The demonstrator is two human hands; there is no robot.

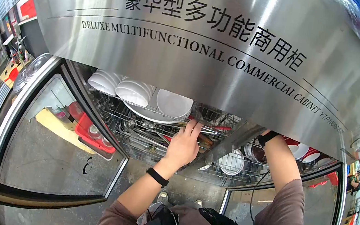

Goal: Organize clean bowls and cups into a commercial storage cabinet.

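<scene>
My left hand (pixel 185 142) is at the front edge of a wire rack (pixel 142 118) inside the cabinet, its fingers bent together over the wire. White bowls (pixel 135 91) and a large white plate (pixel 154 114) sit on that rack, beside a deep white dish (pixel 173 104). Metal utensils (pixel 139 135) lie on the level below. My right forearm (pixel 281 158) reaches into the cabinet's right side. The right hand itself is hidden past the wristband (pixel 267 137), behind the front panel. Red-and-white bowls (pixel 311 155) are close to that wrist.
A steel front panel (pixel 196 64) overhangs the shelves. Glass doors stand open at left (pixel 55 140) and right (pixel 323 213), with a centre post (pixel 236 142) between. A white round dish (pixel 231 162) is low on the right. A red basket (pixel 93 134) shows through the left door.
</scene>
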